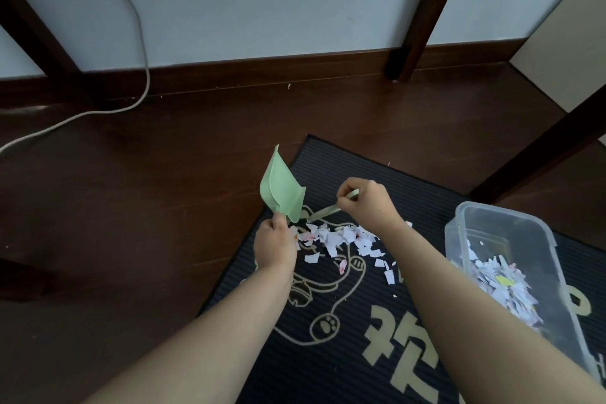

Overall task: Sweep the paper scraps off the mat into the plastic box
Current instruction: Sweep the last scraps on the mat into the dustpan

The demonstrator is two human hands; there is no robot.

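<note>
The fingers [278, 219] of the left hand [273, 241] are curled round the short handle of a pale green dustpan [282, 188], just left of the frame's centre. The pan stands nearly upright with its mouth lifted off the mat [344, 354], probably held ready rather than catching anything yet. The right hand [364, 202], just right of centre, is clamped in a fist on the handle of a small green brush [323, 212]. The brush slants down and left toward the pan, a grip that suits short strokes pulling litter toward the scoop. The paper scraps [337, 238] lie heaped on the mat just below both hands, with looser bits trailing to the lower right. The plastic box [492, 223], clear and open, sits on the mat at the right edge of the frame and already holds a pile of scraps, near enough for an easy tip. The mat is dark and ribbed, printed with a cartoon outline and large characters. It lies on a dark wooden floor [147, 207]. A pale cable [141, 43] runs down the white wall [262, 10] at upper left, and dark furniture legs [426, 10] cross the upper frame.
</note>
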